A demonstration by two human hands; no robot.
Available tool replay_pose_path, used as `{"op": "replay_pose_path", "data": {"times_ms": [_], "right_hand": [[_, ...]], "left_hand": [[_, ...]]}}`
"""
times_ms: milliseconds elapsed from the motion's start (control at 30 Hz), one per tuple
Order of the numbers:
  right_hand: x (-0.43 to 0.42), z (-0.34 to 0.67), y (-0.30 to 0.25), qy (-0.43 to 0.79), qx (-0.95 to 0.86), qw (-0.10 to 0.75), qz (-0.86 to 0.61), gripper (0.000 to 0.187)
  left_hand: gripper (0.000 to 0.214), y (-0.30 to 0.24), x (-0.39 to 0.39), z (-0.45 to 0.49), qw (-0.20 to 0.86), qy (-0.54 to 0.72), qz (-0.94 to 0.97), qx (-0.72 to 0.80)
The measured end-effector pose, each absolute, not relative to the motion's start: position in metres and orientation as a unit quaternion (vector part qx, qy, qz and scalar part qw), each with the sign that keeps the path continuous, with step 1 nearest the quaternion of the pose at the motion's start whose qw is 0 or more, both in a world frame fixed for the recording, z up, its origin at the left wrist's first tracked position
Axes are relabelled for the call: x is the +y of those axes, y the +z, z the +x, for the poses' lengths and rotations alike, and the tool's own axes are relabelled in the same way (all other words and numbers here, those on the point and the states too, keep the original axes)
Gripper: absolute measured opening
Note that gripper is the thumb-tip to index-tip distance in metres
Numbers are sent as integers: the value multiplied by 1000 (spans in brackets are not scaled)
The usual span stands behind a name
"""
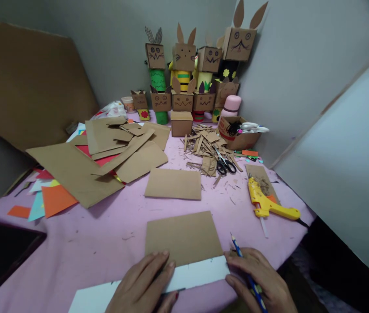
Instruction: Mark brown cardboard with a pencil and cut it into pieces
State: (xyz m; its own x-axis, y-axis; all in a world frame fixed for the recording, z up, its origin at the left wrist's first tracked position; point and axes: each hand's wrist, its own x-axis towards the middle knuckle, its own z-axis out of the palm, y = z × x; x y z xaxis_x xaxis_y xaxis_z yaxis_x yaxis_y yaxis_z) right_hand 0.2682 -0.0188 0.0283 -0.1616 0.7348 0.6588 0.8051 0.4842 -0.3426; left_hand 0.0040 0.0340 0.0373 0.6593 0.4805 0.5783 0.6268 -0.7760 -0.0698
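Observation:
A white paper strip (pixel 200 271) with small dark marks lies along the near edge of a rectangular cardboard piece (pixel 182 237). My left hand (pixel 147 282) grips the strip, fingers over its top and thumb at its near edge, fingertips touching the cardboard. Part of the strip is hidden under this hand. In my right hand (pixel 258 278) is a blue patterned pencil (pixel 253 284), its tip pointing away from me. The thumb and a finger of that hand touch the right end of the strip. Beyond lies another flat cardboard rectangle (pixel 173 184).
Cardboard sheets (pixel 73 174) and coloured paper (pixel 58 200) lie left, near a dark tablet-like device (pixel 5 254). Scissors (pixel 225 165) rest by cardboard scraps (pixel 204 143). A yellow glue gun (pixel 263 200) is right. Cardboard animal figures (pixel 184 56) and an open box (pixel 241 139) stand behind.

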Motion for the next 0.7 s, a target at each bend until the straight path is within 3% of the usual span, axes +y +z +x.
{"op": "replay_pose_path", "data": {"times_ms": [300,700], "right_hand": [[-26,276,16,-11,-789,358,-500,20],[-26,277,10,-3,-781,379,-496,27]], "left_hand": [[31,41,33,6,129,-257,-907,-308],[27,41,30,6,121,-260,-906,-311]]}}
